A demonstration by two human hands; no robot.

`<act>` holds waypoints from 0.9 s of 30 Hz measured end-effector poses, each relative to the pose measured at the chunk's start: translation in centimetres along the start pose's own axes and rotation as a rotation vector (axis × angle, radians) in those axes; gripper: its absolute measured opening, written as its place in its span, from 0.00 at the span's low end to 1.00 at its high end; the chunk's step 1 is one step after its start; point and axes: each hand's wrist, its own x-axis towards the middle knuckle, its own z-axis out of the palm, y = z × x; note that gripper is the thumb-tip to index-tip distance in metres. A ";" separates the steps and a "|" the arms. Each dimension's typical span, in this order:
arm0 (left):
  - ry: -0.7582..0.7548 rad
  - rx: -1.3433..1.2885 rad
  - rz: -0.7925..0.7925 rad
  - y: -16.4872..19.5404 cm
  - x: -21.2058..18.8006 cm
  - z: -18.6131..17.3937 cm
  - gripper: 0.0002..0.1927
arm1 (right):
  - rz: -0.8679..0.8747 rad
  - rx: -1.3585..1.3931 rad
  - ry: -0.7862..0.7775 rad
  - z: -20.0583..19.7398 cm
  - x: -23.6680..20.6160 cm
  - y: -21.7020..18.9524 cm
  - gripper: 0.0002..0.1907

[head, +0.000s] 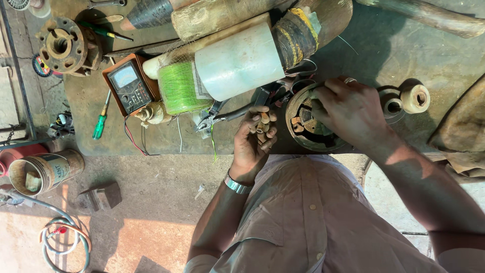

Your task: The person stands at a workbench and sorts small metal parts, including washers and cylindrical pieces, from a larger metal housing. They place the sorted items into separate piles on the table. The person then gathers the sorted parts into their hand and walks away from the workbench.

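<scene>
My left hand (252,139) is cupped at the bench's near edge, holding several small tan cylindrical pieces (262,126) in its palm. A metal watch sits on that wrist. My right hand (351,111) rests on top of a round rusty motor stator (303,129), fingers reaching into its slotted core. I cannot tell whether those fingers pinch anything. The stator sits at the bench edge right beside my left hand.
Pliers (222,116) lie left of my left hand. A green thread spool (179,88) and white plastic roll (237,60) lie behind them. A multimeter (129,86), green screwdriver (100,124), rusty flange (63,43) and two white spools (414,98) sit on the bench. A tin can (43,172) stands on the floor.
</scene>
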 end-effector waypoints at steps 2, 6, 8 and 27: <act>0.008 -0.010 0.007 -0.2 -0.2 0.0 0.14 | -0.014 0.194 0.119 -0.7 -0.1 0.1 0.07; 0.048 -0.056 0.025 -0.4 -0.6 0.6 0.20 | 0.259 0.676 0.078 -2.7 -0.4 -0.4 0.07; 0.015 -0.096 0.040 -0.6 -0.7 0.9 0.23 | 0.287 0.696 -0.005 -2.8 0.3 -2.0 0.06; 0.079 -0.277 0.006 -0.9 -0.9 -1.2 0.16 | 0.029 0.371 -0.290 -2.3 -0.3 -2.5 0.23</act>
